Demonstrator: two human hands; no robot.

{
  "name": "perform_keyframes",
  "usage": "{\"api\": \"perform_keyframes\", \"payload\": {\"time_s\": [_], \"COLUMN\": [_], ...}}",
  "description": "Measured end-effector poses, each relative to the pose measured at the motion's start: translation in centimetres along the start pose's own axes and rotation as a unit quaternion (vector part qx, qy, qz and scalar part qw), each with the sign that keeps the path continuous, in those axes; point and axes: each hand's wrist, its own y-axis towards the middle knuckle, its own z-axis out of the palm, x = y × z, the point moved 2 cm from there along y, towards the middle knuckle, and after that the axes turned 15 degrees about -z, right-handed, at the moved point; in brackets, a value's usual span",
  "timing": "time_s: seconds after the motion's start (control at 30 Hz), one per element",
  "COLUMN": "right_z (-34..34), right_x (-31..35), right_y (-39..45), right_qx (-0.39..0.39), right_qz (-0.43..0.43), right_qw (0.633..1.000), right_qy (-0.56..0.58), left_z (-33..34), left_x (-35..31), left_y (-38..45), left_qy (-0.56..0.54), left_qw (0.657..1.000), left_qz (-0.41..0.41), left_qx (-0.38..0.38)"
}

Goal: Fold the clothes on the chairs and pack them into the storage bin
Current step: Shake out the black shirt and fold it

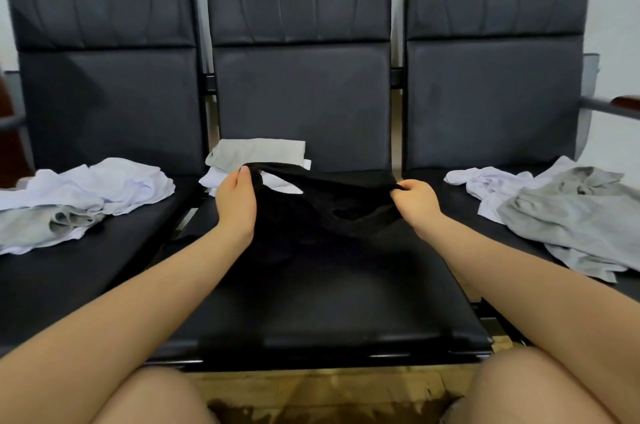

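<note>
A black garment (pixel 311 209) is pinched at its top edge by left hand (pixel 236 202) and right hand (pixel 417 204) over the middle seat (pixel 346 302), apparently for spreading; flat laying is judged next.

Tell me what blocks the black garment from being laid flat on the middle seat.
Nothing visible: both the left hand and right hand grip the black garment; the folded stack sits behind, at the seat's back.
</note>
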Motion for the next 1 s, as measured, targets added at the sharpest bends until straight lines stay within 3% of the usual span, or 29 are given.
{"api": "perform_keyframes", "payload": {"time_s": [0.07,0.13,0.23,0.4,0.57,0.7,0.83,0.93,1.0], "right_z": [0.2,0.6,1.2,1.8,2.0,1.3,1.1,0.6,0.2], "right_x": [0.6,1.3,2.2,2.1,2.0,1.2,0.9,0.1,-0.7], "right_y": [-0.2,-0.3,-0.9,-1.8,-2.0,-2.2,-1.9,-1.5,-1.5], "right_qx": [-0.004,0.0,0.051,0.199,0.193,0.167,0.11,0.037,0.046], "right_qz": [-0.011,0.003,0.096,0.234,0.197,0.197,0.205,0.202,0.2], "right_qw": [1.0,0.998,0.976,0.923,0.948,0.951,0.939,0.95,0.964], "right_qy": [0.0,0.07,0.189,0.233,0.162,0.172,0.255,0.237,0.167], "left_z": [-1.2,-1.8,-2.3,-2.0,-1.4,-0.7,0.2,0.5,0.4], "left_x": [-0.3,-0.4,-0.5,0.1,1.5,2.9,3.5,3.6,3.5], "left_y": [0.5,0.7,0.3,-1.1,-1.5,-1.4,-1.3,-1.7,-1.6], "left_qy": [-0.054,-0.112,-0.141,-0.009,0.209,0.39,0.553,0.588,0.587], "left_qw": [0.998,0.991,0.985,0.986,0.948,0.894,0.827,0.802,0.802], "left_qz": [-0.034,-0.078,-0.102,-0.137,-0.159,-0.112,0.049,0.097,0.096], "left_qx": [-0.03,-0.016,0.021,0.094,0.178,0.191,0.092,0.05,0.058]}}
